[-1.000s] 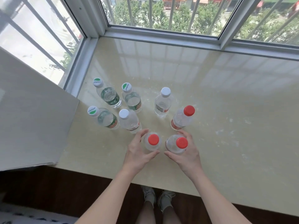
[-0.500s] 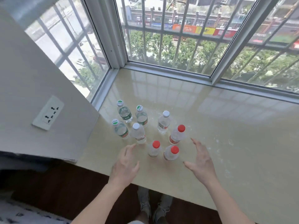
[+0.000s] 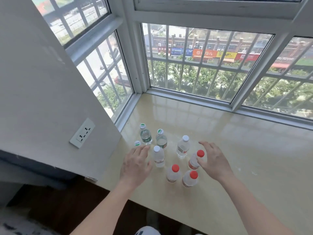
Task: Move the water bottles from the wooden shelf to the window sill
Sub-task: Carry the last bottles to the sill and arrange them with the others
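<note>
the left hand [image 3: 135, 165] covers nearly all of one green-capped bottle [image 3: 137, 143], leaving only its cap showing; the right hand [image 3: 214, 161] hides one side of a red-capped bottle [image 3: 193, 161], and whether it touches that bottle cannot be told; the bottle labels are too small to read; the window sill [image 3: 254, 158] runs off the right edge; both forearms are cut by the bottom edge, where a blurred white shape [image 3: 147, 231] cannot be made out.
</note>
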`<move>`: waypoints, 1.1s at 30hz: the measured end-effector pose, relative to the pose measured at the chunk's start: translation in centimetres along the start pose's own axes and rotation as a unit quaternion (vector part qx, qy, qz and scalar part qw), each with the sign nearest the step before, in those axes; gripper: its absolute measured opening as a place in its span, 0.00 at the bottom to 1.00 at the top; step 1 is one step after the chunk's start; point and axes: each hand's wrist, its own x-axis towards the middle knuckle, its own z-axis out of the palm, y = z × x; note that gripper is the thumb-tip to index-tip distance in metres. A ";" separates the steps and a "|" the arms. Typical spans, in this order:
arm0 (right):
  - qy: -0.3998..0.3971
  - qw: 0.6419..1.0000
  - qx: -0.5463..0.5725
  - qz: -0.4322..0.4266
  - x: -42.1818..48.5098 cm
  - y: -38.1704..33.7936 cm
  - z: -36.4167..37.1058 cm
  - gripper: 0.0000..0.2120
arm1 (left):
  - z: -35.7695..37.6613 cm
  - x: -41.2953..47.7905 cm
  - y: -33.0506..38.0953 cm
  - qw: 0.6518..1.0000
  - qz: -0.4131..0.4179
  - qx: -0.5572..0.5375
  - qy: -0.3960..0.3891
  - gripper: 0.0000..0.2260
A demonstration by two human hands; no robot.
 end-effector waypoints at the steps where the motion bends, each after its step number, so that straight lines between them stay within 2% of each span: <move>1: -0.008 1.000 -0.001 0.002 0.5 -0.4 0.2 0.28 | 0.0 0.9 -0.2 1.000 0.008 -0.001 -0.003 0.24; 7: -0.049 0.997 -0.050 0.024 4.2 -1.9 1.6 0.27 | 1.0 7.6 -2.0 0.997 0.069 -0.039 -0.010 0.22; 14: -0.059 0.991 -0.092 0.081 9.4 -2.6 3.9 0.27 | 4.1 13.9 -3.2 0.987 0.137 -0.065 -0.047 0.21; 18: -0.060 0.987 -0.112 0.099 10.8 -2.5 5.1 0.24 | 5.8 16.0 -3.6 0.983 0.146 -0.078 -0.074 0.22; 21: -0.052 0.984 -0.125 0.118 11.3 -2.5 5.8 0.24 | 6.6 16.5 -3.4 0.983 0.114 -0.096 -0.110 0.24; 26: -0.031 0.974 -0.153 0.163 12.0 -3.0 6.5 0.24 | 8.0 16.8 -3.0 0.971 0.004 -0.178 -0.158 0.28; 33: -0.072 0.955 -0.201 0.207 12.7 -2.3 6.7 0.21 | 10.8 17.4 -3.4 0.948 -0.077 -0.249 -0.183 0.27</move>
